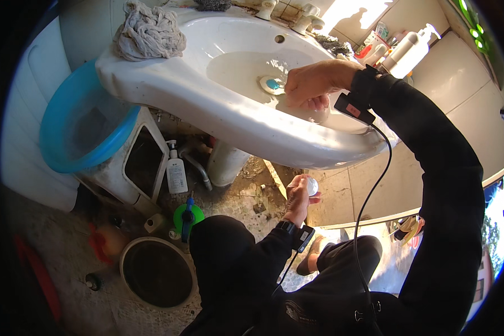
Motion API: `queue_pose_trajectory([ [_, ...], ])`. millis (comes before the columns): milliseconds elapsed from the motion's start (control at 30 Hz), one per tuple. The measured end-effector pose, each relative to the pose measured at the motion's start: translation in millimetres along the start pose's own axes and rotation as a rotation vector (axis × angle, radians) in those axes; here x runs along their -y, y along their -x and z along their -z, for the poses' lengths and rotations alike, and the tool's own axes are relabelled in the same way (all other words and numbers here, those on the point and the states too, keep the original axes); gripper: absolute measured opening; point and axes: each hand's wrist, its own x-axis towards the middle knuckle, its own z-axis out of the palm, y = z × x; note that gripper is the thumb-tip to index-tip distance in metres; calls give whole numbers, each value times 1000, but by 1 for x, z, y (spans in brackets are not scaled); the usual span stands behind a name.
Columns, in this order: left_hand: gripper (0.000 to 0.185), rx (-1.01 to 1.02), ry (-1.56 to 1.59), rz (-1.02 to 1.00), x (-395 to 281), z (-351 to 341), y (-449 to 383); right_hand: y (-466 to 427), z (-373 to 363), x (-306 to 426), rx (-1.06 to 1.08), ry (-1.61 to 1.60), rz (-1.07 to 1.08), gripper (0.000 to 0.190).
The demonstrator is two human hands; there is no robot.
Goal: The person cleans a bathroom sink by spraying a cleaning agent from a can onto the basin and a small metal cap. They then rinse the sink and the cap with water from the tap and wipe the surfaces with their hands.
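Observation:
The white ceramic washbasin holds shallow water, with a blue-centred drain stopper at its bottom. My right hand is over the basin's right part, its fingers curled down at the water. A pale rounded shape shows beneath those fingers; whether they grip it cannot be told. Below the basin's front edge, my left hand holds a small round white object between thumb and fingers. A crumpled grey cloth lies on the basin's left corner.
Taps and a white pump bottle stand behind the basin. At left, a blue plastic basin rests on a white stool. Another pump bottle, a drainpipe and a round dark tub are low down. A cable hangs by my right arm.

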Motion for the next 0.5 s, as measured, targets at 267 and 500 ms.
queue_pose_trajectory([
  [267,48,107,-4,61,-6,-2,4,117,-9,-36,-38,-411,397,40],
  [500,55,141,-26,181,14,-11,20,206,-120,-92,-682,-437,438,53],
])
